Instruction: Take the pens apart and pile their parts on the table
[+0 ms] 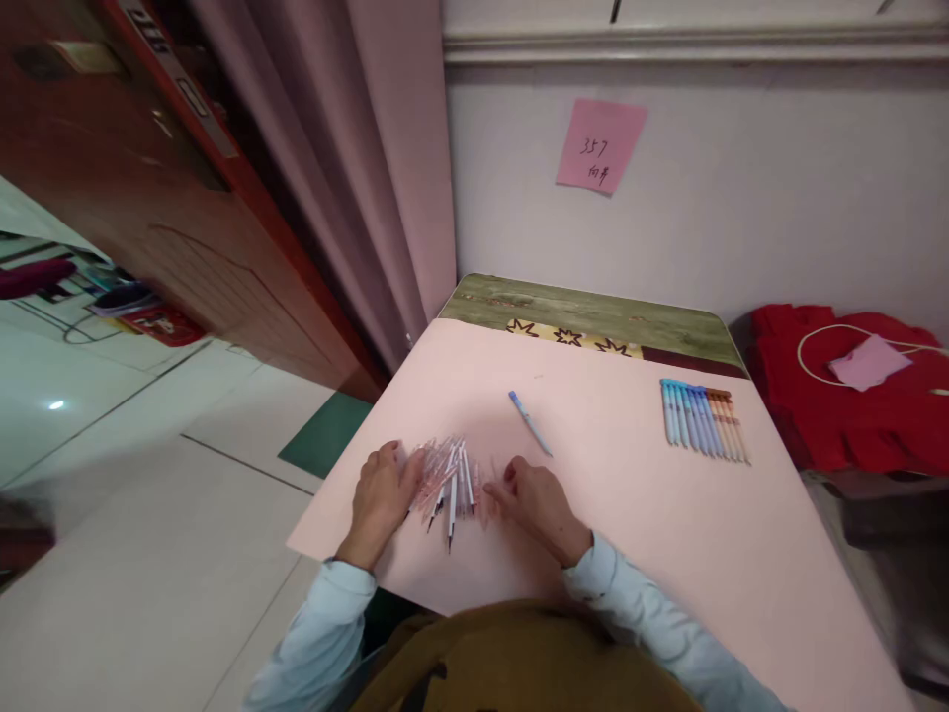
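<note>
A loose pile of pen parts lies on the pink-covered table (608, 504): clear and pinkish tubes (437, 480) mixed with white pen refills (454, 499) that have dark tips. Against the pile's left side rests my left hand (382, 494), thumb and fingers apart. My right hand (538, 499) is at the pile's right edge, its thumb and fingers bent together around something faint and see-through that I cannot make out. Just beyond it a single blue pen (530, 422) lies slanted on the table.
At the table's right, several pens (704, 420) lie in a neat row, from blue to brown-orange. Red cloth (822, 425) with a cord and pink paper sits past the right edge. A wall, a curtain (371, 148) and a wooden door (222, 218) border the table.
</note>
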Tool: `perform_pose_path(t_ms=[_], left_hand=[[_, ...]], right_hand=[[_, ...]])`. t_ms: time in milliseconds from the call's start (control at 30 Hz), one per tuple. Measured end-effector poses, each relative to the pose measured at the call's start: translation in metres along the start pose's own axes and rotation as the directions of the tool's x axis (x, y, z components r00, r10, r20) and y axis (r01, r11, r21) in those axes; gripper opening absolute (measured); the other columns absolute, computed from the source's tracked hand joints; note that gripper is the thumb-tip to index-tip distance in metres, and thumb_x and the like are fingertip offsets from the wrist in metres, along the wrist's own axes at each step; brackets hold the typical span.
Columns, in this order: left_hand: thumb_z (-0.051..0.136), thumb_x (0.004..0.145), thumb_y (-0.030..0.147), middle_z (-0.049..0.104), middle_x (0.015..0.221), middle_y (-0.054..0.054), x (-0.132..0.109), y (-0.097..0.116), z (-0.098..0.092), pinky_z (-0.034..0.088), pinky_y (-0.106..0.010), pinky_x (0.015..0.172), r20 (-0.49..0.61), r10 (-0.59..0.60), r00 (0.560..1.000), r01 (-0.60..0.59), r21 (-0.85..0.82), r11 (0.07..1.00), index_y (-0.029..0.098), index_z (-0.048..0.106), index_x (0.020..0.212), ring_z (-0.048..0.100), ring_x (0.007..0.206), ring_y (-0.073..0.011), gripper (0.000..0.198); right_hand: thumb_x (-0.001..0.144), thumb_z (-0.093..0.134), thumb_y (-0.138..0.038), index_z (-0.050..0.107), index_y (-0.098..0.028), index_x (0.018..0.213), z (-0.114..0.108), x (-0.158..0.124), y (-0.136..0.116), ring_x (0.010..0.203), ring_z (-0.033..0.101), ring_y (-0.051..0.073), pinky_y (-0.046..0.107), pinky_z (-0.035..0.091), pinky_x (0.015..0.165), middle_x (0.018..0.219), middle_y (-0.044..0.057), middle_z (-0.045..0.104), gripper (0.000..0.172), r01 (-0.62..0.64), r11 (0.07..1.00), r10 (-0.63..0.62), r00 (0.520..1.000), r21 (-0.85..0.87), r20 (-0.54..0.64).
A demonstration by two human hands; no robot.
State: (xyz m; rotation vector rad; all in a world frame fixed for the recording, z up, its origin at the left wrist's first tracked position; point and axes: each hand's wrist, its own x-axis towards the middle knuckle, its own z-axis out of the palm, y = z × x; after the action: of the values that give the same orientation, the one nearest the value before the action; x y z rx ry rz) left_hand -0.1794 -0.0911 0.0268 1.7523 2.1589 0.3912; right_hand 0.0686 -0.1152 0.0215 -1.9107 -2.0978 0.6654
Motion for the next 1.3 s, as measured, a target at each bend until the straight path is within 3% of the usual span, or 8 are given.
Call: perform_pose_path(t_ms=[133, 233, 533, 667, 800, 1000, 1167, 1300], left_hand=[[0.040, 0.090, 0.065, 0.055, 0.127, -0.021, -0.017, 0.029, 0.015, 0.039, -0.050, 0.093, -0.017, 0.073, 0.997, -0.071, 0.107, 0.992, 0.016, 0.043, 0.144, 0.050, 0.116, -0.0380, 0.073], [0.043, 0.090, 0.064, 0.052, 0.130, -0.018, -0.018, 0.038, 0.021, 0.036, -0.050, 0.093, -0.002, 0.136, 0.991, -0.134, 0.122, 0.983, 0.021, 0.047, 0.142, 0.047, 0.116, -0.0369, 0.067], [0.044, 0.095, 0.050, 0.050, 0.136, -0.013, -0.005, 0.031, 0.022, 0.036, -0.046, 0.096, 0.056, 0.401, 0.914, -0.404, 0.077, 0.911, 0.026, 0.052, 0.139, 0.043, 0.117, -0.0321, 0.051], [0.043, 0.096, 0.049, 0.052, 0.133, -0.014, -0.009, 0.032, 0.019, 0.037, -0.047, 0.094, 0.047, 0.377, 0.925, -0.380, 0.110, 0.918, 0.025, 0.054, 0.137, 0.045, 0.115, -0.0325, 0.049], [0.039, 0.097, 0.047, 0.050, 0.138, -0.016, -0.015, 0.028, 0.022, 0.038, -0.048, 0.096, 0.033, 0.359, 0.933, -0.360, 0.146, 0.921, 0.021, 0.051, 0.140, 0.045, 0.119, -0.0345, 0.052], [0.038, 0.098, 0.051, 0.041, 0.150, -0.019, -0.013, 0.016, 0.032, 0.032, -0.053, 0.107, 0.013, 0.299, 0.954, -0.299, 0.055, 0.953, 0.017, 0.038, 0.150, 0.037, 0.136, -0.0357, 0.062], [0.036, 0.099, 0.049, 0.049, 0.144, -0.019, -0.004, 0.005, 0.028, 0.036, -0.051, 0.107, -0.039, 0.270, 0.962, -0.272, -0.048, 0.961, 0.013, 0.045, 0.144, 0.043, 0.134, -0.0333, 0.058], [0.037, 0.099, 0.047, 0.052, 0.141, -0.018, 0.007, 0.007, 0.022, 0.037, -0.051, 0.107, -0.041, 0.297, 0.954, -0.299, -0.071, 0.952, 0.014, 0.049, 0.142, 0.044, 0.134, -0.0321, 0.055]], right_hand=[[0.093, 0.058, -0.052, 0.059, -0.014, 0.091, 0.006, -0.004, -0.014, 0.077, 0.070, 0.027, 0.030, 0.044, 0.064, 0.080, 0.015, 0.071, 0.038, -0.013, 0.998, 0.008, 0.997, 0.065, 0.072], [0.096, 0.051, -0.051, 0.057, -0.018, 0.080, 0.007, -0.003, -0.024, 0.065, 0.070, 0.024, 0.029, 0.046, 0.061, 0.063, 0.010, 0.068, 0.038, -0.017, 0.962, -0.039, 0.979, 0.274, 0.199], [0.101, 0.036, -0.052, 0.052, -0.019, 0.088, 0.038, -0.010, -0.043, 0.049, 0.066, 0.019, 0.027, 0.047, 0.049, 0.064, 0.006, 0.070, 0.040, -0.294, 0.654, 0.027, 0.930, 0.697, 0.367], [0.099, 0.041, -0.055, 0.061, -0.017, 0.079, 0.025, -0.012, -0.035, 0.067, 0.071, 0.024, 0.031, 0.048, 0.062, 0.069, 0.013, 0.072, 0.047, -0.049, 0.946, -0.009, 0.984, 0.321, 0.179], [0.095, 0.043, -0.064, 0.068, -0.015, 0.073, 0.010, -0.012, -0.026, 0.078, 0.071, 0.029, 0.033, 0.045, 0.064, 0.078, 0.020, 0.073, 0.060, 0.043, 0.990, -0.029, 0.994, -0.131, 0.105], [0.097, 0.043, -0.061, 0.068, -0.016, 0.089, 0.000, -0.010, -0.013, 0.074, 0.070, 0.025, 0.029, 0.040, 0.059, 0.078, 0.012, 0.072, 0.052, 0.053, 0.977, -0.045, 0.998, -0.204, 0.045], [0.100, 0.050, -0.045, 0.062, -0.019, 0.103, -0.025, 0.024, 0.015, 0.078, 0.068, 0.020, 0.027, 0.037, 0.060, 0.092, 0.007, 0.072, 0.028, -0.119, 0.977, 0.098, 0.987, -0.178, -0.124], [0.095, 0.058, -0.046, 0.058, -0.018, 0.107, -0.034, 0.052, 0.032, 0.080, 0.067, 0.021, 0.028, 0.036, 0.059, 0.101, 0.009, 0.069, 0.030, -0.216, 0.956, 0.179, 0.965, -0.198, -0.190]])
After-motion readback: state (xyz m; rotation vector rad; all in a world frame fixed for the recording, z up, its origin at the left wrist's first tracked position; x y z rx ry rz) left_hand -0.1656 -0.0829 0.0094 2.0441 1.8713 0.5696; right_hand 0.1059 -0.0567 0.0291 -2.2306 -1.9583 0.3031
